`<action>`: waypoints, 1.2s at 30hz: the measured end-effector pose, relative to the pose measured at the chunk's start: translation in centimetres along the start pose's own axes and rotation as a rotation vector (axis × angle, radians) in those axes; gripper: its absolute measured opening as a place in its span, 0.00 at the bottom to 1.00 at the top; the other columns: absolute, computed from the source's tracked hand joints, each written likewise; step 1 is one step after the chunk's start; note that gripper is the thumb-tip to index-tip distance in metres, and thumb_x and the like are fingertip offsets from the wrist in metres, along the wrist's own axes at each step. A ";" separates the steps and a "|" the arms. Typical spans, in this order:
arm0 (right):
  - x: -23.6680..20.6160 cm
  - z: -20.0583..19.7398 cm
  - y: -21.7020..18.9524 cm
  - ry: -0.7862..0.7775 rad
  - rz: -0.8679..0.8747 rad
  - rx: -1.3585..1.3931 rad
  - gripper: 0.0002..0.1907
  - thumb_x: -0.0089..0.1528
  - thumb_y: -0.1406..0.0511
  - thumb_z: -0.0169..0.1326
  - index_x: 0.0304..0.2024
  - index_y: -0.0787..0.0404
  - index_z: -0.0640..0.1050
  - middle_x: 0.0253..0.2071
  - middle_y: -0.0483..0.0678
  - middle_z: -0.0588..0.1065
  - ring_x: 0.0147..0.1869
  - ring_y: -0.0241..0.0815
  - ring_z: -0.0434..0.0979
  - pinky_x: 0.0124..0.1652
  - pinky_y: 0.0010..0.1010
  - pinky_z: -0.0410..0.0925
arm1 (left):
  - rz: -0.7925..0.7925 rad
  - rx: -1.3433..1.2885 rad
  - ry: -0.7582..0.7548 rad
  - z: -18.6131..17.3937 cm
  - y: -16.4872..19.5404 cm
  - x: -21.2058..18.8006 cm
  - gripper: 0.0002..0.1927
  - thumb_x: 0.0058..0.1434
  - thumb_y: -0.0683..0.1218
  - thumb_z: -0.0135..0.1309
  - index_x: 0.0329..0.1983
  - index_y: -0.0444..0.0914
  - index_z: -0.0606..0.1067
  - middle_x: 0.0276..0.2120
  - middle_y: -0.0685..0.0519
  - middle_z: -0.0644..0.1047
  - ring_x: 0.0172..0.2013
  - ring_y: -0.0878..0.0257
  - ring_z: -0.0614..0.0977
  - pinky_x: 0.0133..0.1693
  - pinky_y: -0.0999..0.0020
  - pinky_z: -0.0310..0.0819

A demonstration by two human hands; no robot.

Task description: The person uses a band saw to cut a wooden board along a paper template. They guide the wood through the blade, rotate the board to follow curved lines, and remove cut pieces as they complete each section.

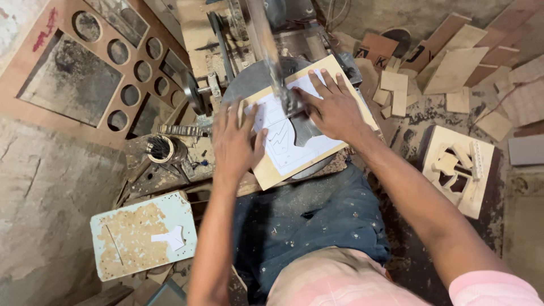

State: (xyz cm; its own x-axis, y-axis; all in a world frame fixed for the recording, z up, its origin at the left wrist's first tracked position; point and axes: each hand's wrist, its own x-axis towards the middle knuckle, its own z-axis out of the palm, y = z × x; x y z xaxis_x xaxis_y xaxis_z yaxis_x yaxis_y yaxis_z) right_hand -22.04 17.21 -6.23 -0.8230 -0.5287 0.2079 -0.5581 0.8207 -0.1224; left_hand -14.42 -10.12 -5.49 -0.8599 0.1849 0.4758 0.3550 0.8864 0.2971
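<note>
I saw the board [309, 127] lying flat on the round saw table [249, 79], its long axis running from near left to far right, blade [271, 56] over its middle. My left hand [235, 141] pressed its near corner, fingers spread flat; my right hand [334, 107] lay open on the paper pattern [283, 147].

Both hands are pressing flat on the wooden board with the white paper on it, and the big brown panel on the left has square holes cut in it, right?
Not quite. The head view shows round holes in the big brown panel, not square ones. The rest holds: the left hand and right hand both press flat on the pale wooden board with the white paper pattern.
</note>
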 end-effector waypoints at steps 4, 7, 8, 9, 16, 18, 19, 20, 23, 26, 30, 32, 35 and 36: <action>-0.1 -0.4 -0.2 0.002 0.026 0.089 0.27 0.68 0.55 0.45 0.70 0.48 0.71 0.77 0.58 0.57 0.80 0.61 0.52 0.74 0.53 0.46 | 0.044 -0.038 -0.127 1.5 -1.5 0.9 0.28 0.67 0.60 0.48 0.69 0.52 0.73 0.72 0.41 0.63 0.71 0.35 0.60 0.69 0.37 0.43; -2.2 -0.4 -2.0 0.072 0.146 0.053 0.28 0.73 0.54 0.43 0.74 0.55 0.69 0.76 0.65 0.56 0.80 0.67 0.52 0.75 0.56 0.46 | 0.017 -0.045 -0.153 1.9 -1.1 0.4 0.29 0.66 0.59 0.46 0.71 0.52 0.71 0.74 0.42 0.62 0.71 0.33 0.60 0.71 0.36 0.41; -3.4 -0.3 -2.9 0.070 0.161 0.044 0.29 0.71 0.52 0.44 0.72 0.55 0.69 0.75 0.66 0.56 0.80 0.67 0.52 0.74 0.58 0.45 | 0.013 -0.043 -0.155 2.0 -1.0 0.3 0.29 0.66 0.58 0.47 0.71 0.52 0.71 0.74 0.41 0.62 0.71 0.32 0.60 0.70 0.35 0.41; -4.9 0.0 -4.0 0.065 0.167 0.034 0.30 0.70 0.51 0.45 0.71 0.55 0.69 0.74 0.66 0.56 0.79 0.68 0.51 0.72 0.59 0.44 | 0.000 -0.039 -0.153 2.0 -0.9 0.3 0.29 0.66 0.58 0.47 0.71 0.51 0.71 0.74 0.41 0.62 0.70 0.31 0.60 0.69 0.34 0.41; -6.9 1.2 -6.1 0.136 0.197 0.040 0.33 0.66 0.51 0.48 0.72 0.52 0.69 0.75 0.65 0.57 0.79 0.67 0.53 0.72 0.62 0.41 | -0.030 -0.021 -0.147 2.1 -0.6 0.5 0.29 0.66 0.58 0.47 0.71 0.51 0.71 0.74 0.43 0.62 0.70 0.32 0.60 0.69 0.31 0.37; -6.5 1.0 -6.1 0.124 0.211 0.023 0.31 0.66 0.50 0.48 0.70 0.51 0.69 0.76 0.65 0.57 0.80 0.66 0.52 0.73 0.62 0.41 | -0.041 -0.024 -0.140 2.2 -0.6 0.4 0.28 0.67 0.58 0.47 0.70 0.52 0.71 0.74 0.44 0.61 0.71 0.33 0.60 0.69 0.31 0.36; -6.4 0.8 -6.2 0.115 0.209 0.014 0.30 0.66 0.50 0.48 0.69 0.51 0.69 0.76 0.65 0.57 0.80 0.65 0.52 0.74 0.61 0.41 | -0.038 -0.033 -0.132 2.2 -0.6 0.4 0.28 0.67 0.58 0.47 0.71 0.52 0.71 0.74 0.44 0.61 0.71 0.33 0.59 0.70 0.31 0.36; -6.4 0.8 -6.3 0.123 0.210 0.018 0.31 0.66 0.50 0.48 0.70 0.51 0.69 0.76 0.65 0.57 0.80 0.66 0.52 0.73 0.62 0.41 | -0.039 -0.039 -0.123 2.2 -0.7 0.4 0.28 0.67 0.58 0.47 0.71 0.53 0.71 0.74 0.44 0.61 0.72 0.33 0.59 0.70 0.32 0.35; -6.1 0.7 -6.8 0.141 0.213 0.029 0.34 0.66 0.50 0.48 0.73 0.52 0.68 0.75 0.67 0.57 0.79 0.68 0.51 0.72 0.63 0.41 | -0.032 -0.052 -0.111 2.0 -1.1 0.5 0.28 0.67 0.58 0.47 0.71 0.53 0.71 0.74 0.44 0.62 0.72 0.33 0.59 0.71 0.32 0.35; -5.9 0.8 -6.9 0.133 0.219 0.025 0.35 0.65 0.50 0.48 0.73 0.54 0.67 0.76 0.67 0.56 0.79 0.69 0.51 0.72 0.63 0.41 | -0.032 -0.043 -0.115 2.1 -1.3 0.5 0.28 0.67 0.58 0.47 0.70 0.53 0.71 0.74 0.43 0.62 0.72 0.33 0.59 0.70 0.32 0.35; -5.6 1.0 -6.6 0.110 0.233 0.033 0.36 0.65 0.50 0.48 0.73 0.54 0.66 0.76 0.67 0.56 0.79 0.70 0.50 0.72 0.63 0.40 | -0.050 -0.059 -0.121 2.3 -1.3 0.5 0.28 0.67 0.59 0.47 0.71 0.53 0.71 0.74 0.42 0.61 0.72 0.33 0.59 0.71 0.33 0.34; -5.4 1.1 -6.5 0.106 0.228 0.030 0.36 0.65 0.49 0.47 0.73 0.55 0.66 0.76 0.67 0.55 0.80 0.69 0.49 0.72 0.63 0.39 | -0.058 -0.049 -0.123 2.3 -1.3 0.5 0.27 0.68 0.59 0.46 0.70 0.53 0.71 0.74 0.42 0.61 0.72 0.32 0.58 0.70 0.33 0.33; -5.1 1.3 -6.2 0.096 0.218 0.004 0.36 0.66 0.49 0.47 0.74 0.55 0.66 0.76 0.66 0.54 0.81 0.69 0.47 0.73 0.62 0.38 | -0.067 -0.051 -0.129 2.3 -1.4 0.6 0.27 0.68 0.59 0.45 0.70 0.53 0.71 0.74 0.41 0.60 0.72 0.31 0.57 0.70 0.33 0.32; -5.1 1.3 -6.1 0.092 0.220 0.000 0.36 0.66 0.49 0.47 0.73 0.55 0.66 0.77 0.66 0.54 0.81 0.68 0.47 0.73 0.62 0.38 | -0.072 -0.054 -0.132 2.3 -1.4 0.6 0.27 0.68 0.59 0.45 0.70 0.53 0.71 0.74 0.41 0.60 0.72 0.31 0.57 0.70 0.33 0.31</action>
State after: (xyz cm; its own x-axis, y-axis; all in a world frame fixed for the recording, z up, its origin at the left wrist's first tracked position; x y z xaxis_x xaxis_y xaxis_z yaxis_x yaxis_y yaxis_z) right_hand -14.56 14.61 -7.82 -0.9116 -0.3154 0.2636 -0.3666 0.9139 -0.1743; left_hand -16.21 -10.25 -7.50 -0.9233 0.1794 0.3397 0.3072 0.8759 0.3722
